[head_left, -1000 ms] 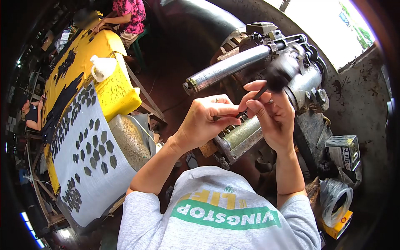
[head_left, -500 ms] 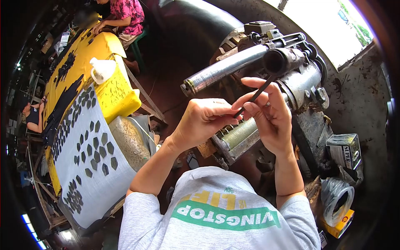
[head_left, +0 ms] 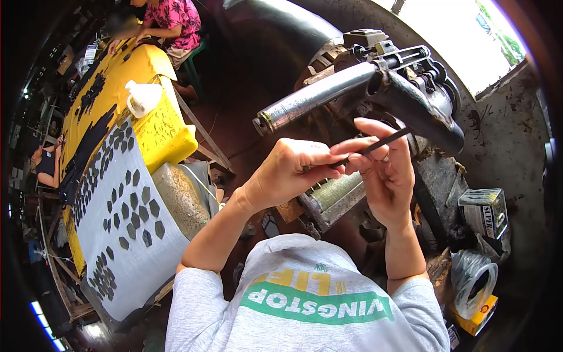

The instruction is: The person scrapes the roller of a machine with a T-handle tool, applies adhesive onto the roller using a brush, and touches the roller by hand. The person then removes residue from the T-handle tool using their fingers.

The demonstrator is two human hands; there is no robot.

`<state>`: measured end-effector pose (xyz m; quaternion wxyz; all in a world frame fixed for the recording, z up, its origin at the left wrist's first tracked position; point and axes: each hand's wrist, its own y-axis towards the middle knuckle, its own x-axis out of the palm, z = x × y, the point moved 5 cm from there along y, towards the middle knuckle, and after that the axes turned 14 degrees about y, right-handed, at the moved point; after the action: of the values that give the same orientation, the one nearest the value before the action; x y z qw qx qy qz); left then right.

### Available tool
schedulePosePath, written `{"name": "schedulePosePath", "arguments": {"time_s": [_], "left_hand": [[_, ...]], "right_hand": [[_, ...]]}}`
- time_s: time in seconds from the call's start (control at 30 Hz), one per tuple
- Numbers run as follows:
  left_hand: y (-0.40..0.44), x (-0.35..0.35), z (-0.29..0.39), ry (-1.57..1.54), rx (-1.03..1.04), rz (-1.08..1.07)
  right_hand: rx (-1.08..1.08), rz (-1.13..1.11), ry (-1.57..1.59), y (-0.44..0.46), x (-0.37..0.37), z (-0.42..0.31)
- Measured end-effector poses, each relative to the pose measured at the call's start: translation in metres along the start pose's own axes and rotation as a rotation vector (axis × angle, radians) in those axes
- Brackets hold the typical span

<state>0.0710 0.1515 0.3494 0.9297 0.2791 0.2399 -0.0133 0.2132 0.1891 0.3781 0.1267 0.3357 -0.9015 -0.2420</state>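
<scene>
My left hand (head_left: 293, 167) pinches one end of a thin dark strip (head_left: 388, 141) between thumb and fingertips. My right hand (head_left: 384, 179) grips the strip along its length, with the far end sticking out past the fingers, up and to the right. Both hands meet in front of my chest. Beyond them stands a machine with a shiny metal roller (head_left: 319, 97), and a dark cylindrical part (head_left: 419, 108) lies just above my right fingers. Below the hands a greenish textured roller (head_left: 343, 190) is partly hidden.
Left, a white sheet (head_left: 149, 267) carries several dark pentagonal pieces (head_left: 135, 220), beside a yellow-covered table (head_left: 155, 61) with a white jug (head_left: 143, 98). A person in a pink patterned shirt (head_left: 176, 23) works there; another person (head_left: 48, 161) is further left. A tin can (head_left: 484, 212) stands right.
The strip has turned from steep to flatter, its free end going right. The fingers of my right hand have shifted right. The machine's dark cylindrical part has swung down to the right.
</scene>
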Motion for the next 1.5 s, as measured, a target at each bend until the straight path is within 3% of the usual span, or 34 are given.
{"name": "schedulePosePath", "arguments": {"time_s": [0.23,0.3,0.73,1.0,1.13,1.23,1.5], "left_hand": [[0.008,0.005,0.000,-0.050,-0.042,-0.094],[0.011,0.006,0.001,-0.032,0.026,-0.092],[0.013,0.011,-0.002,-0.115,0.061,-0.159],[0.016,0.008,0.000,-0.015,-0.072,-0.112],[0.009,0.007,-0.005,-0.113,-0.160,-0.120],[0.005,0.007,-0.010,-0.097,-0.157,-0.145],[0.007,0.004,-0.002,-0.026,-0.086,-0.117]], "right_hand": [[0.013,0.183,0.104,-0.014,-0.009,0.003],[-0.004,0.187,0.103,-0.016,-0.013,0.003],[0.050,0.048,0.051,-0.010,-0.015,-0.003],[0.091,0.171,0.049,-0.011,-0.016,0.006],[0.032,0.061,0.047,0.001,-0.008,0.001],[0.157,0.030,0.058,0.006,-0.006,0.001],[0.063,0.097,0.146,0.009,-0.006,0.009]]}}
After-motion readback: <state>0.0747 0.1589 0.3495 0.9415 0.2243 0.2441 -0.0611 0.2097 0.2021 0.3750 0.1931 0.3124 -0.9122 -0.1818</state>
